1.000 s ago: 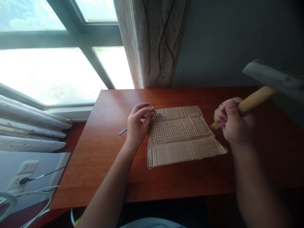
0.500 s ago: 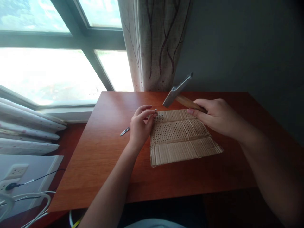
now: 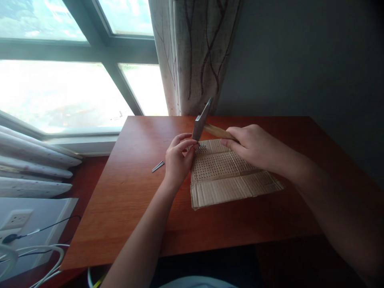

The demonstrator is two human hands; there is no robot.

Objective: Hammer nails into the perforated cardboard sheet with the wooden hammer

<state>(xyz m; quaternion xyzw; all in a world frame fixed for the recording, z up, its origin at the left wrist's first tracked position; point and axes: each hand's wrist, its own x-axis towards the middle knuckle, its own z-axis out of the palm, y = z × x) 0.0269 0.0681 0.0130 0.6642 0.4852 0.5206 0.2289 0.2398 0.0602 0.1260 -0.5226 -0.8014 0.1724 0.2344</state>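
A flat piece of cardboard point(image 3: 234, 180) dotted with many small holes lies on the brown wooden table point(image 3: 135, 192). My left hand point(image 3: 178, 162) pinches a small nail upright at the cardboard's far left corner, beside several nails point(image 3: 201, 151) standing there. My right hand point(image 3: 253, 146) is closed round the wooden handle of a hammer point(image 3: 201, 120). The hammer's metal head rests right on top of the pinched nail, which is mostly hidden by my fingers and the hammer head.
Loose nails point(image 3: 157, 166) lie on the table left of my left hand. A patterned curtain point(image 3: 195, 52) hangs behind the table, with a window point(image 3: 60, 92) to the left. A wall socket with cables point(image 3: 18, 232) sits at lower left.
My right hand swung the hammer from raised high on the right down and leftward until its head met the nail. My left hand stayed pinching the nail.
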